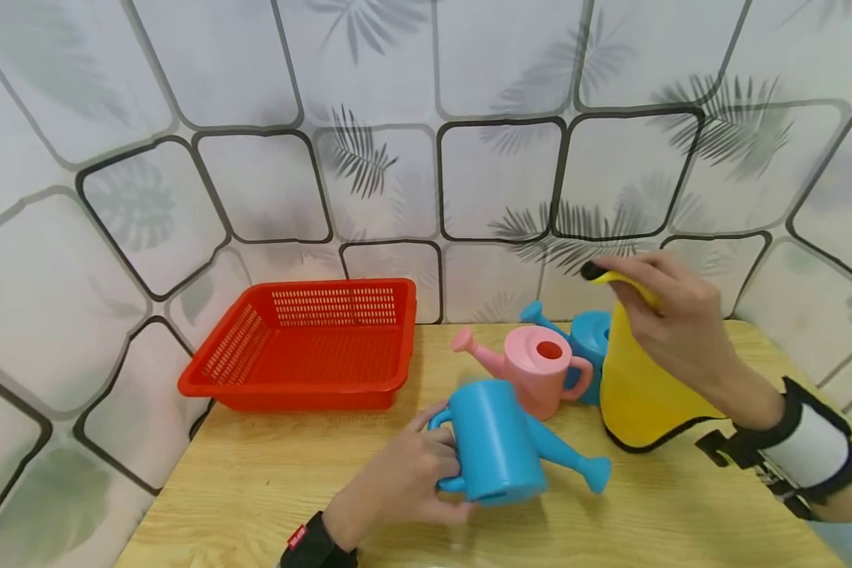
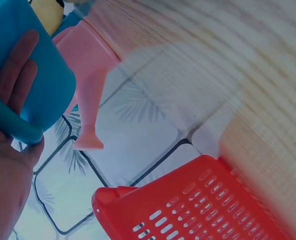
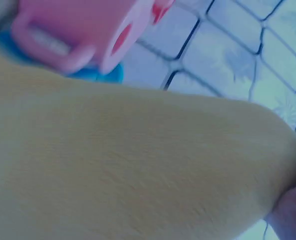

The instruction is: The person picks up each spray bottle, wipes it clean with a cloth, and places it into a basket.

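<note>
My left hand (image 1: 412, 477) grips a blue watering can (image 1: 493, 442) by its handle, with several fingers through the handle and against the body. The can is tilted, its spout pointing down to the right. My right hand (image 1: 681, 323) pinches the top edge of a yellow cloth (image 1: 653, 386) with dark trim, which hangs down over the table. In the right wrist view the cloth (image 3: 138, 160) fills most of the picture. A pink watering can (image 1: 536, 371) stands between the hands, and a second blue watering can (image 1: 589, 335) is partly hidden behind it and the cloth.
A red plastic basket (image 1: 294, 398) with slotted sides sits at the back left of the wooden table (image 1: 270, 489). Behind the table rises a wall (image 1: 497, 181) with a stone and leaf pattern.
</note>
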A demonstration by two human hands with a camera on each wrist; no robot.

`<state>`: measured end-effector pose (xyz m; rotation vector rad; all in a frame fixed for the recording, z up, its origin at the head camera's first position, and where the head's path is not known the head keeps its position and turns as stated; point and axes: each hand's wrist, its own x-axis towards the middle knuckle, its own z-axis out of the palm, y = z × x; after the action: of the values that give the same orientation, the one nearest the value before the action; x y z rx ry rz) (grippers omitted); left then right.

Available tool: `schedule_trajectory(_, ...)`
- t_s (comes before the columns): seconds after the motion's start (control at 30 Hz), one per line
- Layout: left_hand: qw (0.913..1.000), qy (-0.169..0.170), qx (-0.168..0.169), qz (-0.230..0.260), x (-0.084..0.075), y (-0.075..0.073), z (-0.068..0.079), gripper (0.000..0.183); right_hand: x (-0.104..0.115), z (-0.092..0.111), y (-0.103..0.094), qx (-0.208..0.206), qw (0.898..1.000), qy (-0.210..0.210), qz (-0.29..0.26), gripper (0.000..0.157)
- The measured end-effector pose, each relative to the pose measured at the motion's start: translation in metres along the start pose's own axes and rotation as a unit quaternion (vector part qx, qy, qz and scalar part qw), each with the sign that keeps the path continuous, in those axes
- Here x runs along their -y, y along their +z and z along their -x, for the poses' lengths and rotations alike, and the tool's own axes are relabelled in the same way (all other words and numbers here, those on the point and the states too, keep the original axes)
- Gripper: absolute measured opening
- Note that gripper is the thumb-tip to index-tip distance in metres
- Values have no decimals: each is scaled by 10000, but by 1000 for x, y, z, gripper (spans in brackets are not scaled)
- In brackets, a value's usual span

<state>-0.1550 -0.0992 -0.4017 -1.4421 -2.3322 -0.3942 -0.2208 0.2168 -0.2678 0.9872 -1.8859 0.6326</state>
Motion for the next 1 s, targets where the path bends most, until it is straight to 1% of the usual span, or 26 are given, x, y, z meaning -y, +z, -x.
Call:
schedule_trajectory(0.03,10000,7,10,10,0,1,0,35,6,0,8,193,9996,-107,-199,21)
schedule_trajectory(0.07,10000,21,2,25,-1,2,0,35,12,1,16,515,9976,-218,-400,24)
schedule_trajectory(0.13,10000,36,11,18,-1,4,-1,35,28,8,34,1334,9869,-379,-824,33)
schedule_trajectory(0.17,10000,40,31,25,-2,5,-2,35,37,12,42,1737,9790,-377,-995,32)
schedule_trajectory(0.23,9998,140,82,-73,-2,5,-4,37,52,20,55,2428,9642,-382,-998,34)
schedule_trajectory(0.27,9997,198,108,-133,-3,6,-4,37,58,23,59,2703,9575,-306,-960,36)
schedule_trajectory(0.3,9994,246,135,-185,-3,6,-5,37,62,25,63,2887,9529,-236,-896,38)
schedule_trajectory(0.37,9991,312,149,-250,-4,5,-6,36,68,27,68,3027,9505,-168,-678,36)
schedule_trajectory(0.43,9987,368,123,-329,-5,4,-6,36,71,26,71,3016,9521,-176,-473,32)
schedule_trajectory(0.57,9986,417,96,-319,-5,3,-6,35,74,25,76,2931,9547,-291,-424,28)
schedule_trajectory(0.63,9984,458,69,-338,-4,4,-6,35,77,26,78,3006,9520,-366,-454,27)
schedule_trajectory(0.7,9983,468,68,-343,-4,4,-5,36,80,27,79,3221,9443,-393,-551,25)
schedule_trajectory(0.77,9982,472,63,-357,-4,5,-4,37,84,29,77,3440,9353,-515,-648,23)
schedule_trajectory(0.83,9982,470,47,-369,-4,6,-2,37,89,31,75,3695,9236,-637,-792,21)
schedule_trajectory(0.93,9987,437,5,-279,-4,6,0,31,99,35,70,3887,9103,-936,-1074,17)
schedule_trajectory(1.0,9989,398,-12,-233,-2,6,1,28,104,38,65,4002,9014,-1027,-1293,16)
